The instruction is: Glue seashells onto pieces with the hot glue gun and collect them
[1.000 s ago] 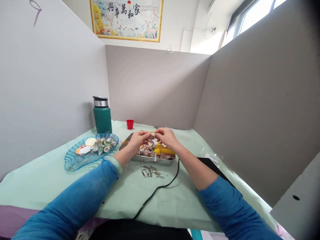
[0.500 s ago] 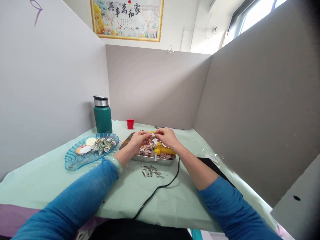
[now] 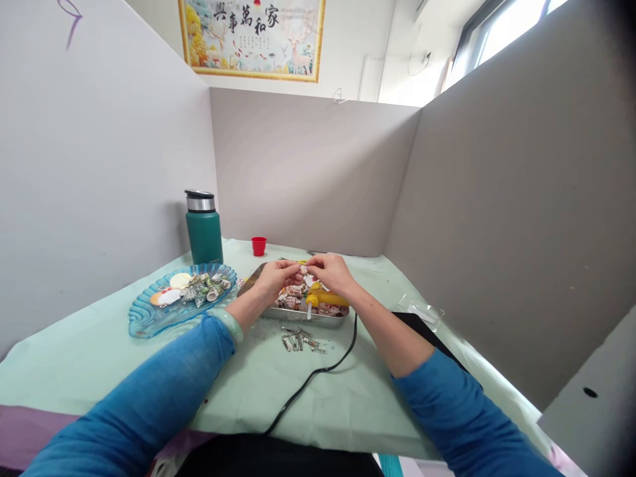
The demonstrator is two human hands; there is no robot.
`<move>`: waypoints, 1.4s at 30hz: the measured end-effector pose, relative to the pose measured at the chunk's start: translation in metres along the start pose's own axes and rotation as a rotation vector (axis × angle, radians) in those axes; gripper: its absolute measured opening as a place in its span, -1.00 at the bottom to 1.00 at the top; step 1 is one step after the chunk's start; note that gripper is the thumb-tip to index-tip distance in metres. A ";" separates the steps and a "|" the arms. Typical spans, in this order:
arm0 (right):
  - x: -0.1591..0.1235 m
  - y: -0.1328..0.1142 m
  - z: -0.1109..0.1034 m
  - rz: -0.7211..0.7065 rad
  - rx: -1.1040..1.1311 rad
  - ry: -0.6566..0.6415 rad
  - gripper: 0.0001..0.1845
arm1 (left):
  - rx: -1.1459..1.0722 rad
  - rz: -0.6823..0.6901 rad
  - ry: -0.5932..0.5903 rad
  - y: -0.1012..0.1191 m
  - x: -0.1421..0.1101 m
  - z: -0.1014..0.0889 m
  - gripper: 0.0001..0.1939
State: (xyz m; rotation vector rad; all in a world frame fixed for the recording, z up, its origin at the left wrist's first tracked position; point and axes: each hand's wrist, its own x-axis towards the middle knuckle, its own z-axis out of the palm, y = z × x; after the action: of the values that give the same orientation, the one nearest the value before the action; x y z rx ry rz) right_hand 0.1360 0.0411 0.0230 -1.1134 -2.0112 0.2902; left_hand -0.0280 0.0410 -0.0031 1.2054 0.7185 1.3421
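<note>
Above a metal tray (image 3: 325, 322), my left hand (image 3: 275, 279) and my right hand (image 3: 332, 273) meet fingertip to fingertip. Between their pinched fingers is a small whitish piece (image 3: 303, 270), too small to name. Both hands are closed on it. The tray holds many small patterned pieces (image 3: 288, 299) in red, white and brown. A yellow glue gun (image 3: 325, 298) lies across the tray's front rim below my right hand, its pale tip pointing down and its black cord (image 3: 318, 373) running toward me.
Several small metal clasps (image 3: 301, 340) lie before the tray. At left, a blue shell-shaped dish (image 3: 144, 324) holds rolled patterned pieces and round discs. Behind stand a green bottle (image 3: 203, 235) and a red cup (image 3: 259, 246). Clear plastic (image 3: 422, 311) lies at right. Grey partitions (image 3: 313, 172) enclose the table.
Almost nothing differs. The whitish piece between my fingertips has shifted slightly, and my fingers have moved a little with it.
</note>
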 end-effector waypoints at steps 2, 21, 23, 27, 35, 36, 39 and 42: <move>0.000 -0.001 -0.001 -0.004 -0.012 -0.004 -0.83 | 0.009 -0.007 0.001 0.000 0.000 0.000 -0.78; 0.003 -0.005 -0.019 0.089 -0.045 0.060 -0.81 | 1.645 -0.219 -0.464 0.035 -0.009 -0.007 -0.75; 0.003 -0.005 -0.018 0.092 -0.046 0.056 -0.82 | 1.695 -0.222 -0.473 0.035 -0.011 -0.002 -0.71; 0.004 -0.003 -0.017 0.099 -0.045 0.047 -0.82 | 1.791 -0.138 -0.492 0.032 -0.011 0.001 -0.77; 0.004 -0.001 -0.016 0.086 -0.037 0.066 -0.83 | 1.410 0.059 -0.339 0.021 -0.002 -0.015 -0.87; 0.004 -0.001 -0.016 0.085 -0.036 0.069 -0.83 | 1.339 0.086 -0.276 0.020 0.001 -0.017 -0.88; 0.004 0.000 -0.016 0.092 -0.032 0.084 -0.83 | 1.099 0.075 -0.128 0.021 0.005 -0.018 -0.90; 0.003 0.000 -0.017 0.111 -0.011 0.106 -0.83 | 0.861 -0.011 -0.086 0.023 0.006 -0.017 -0.87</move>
State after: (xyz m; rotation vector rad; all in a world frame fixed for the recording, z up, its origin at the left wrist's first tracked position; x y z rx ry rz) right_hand 0.1475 0.0404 0.0362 -1.2237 -1.8635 0.2713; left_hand -0.0499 0.0467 0.0146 1.9048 1.3033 0.9651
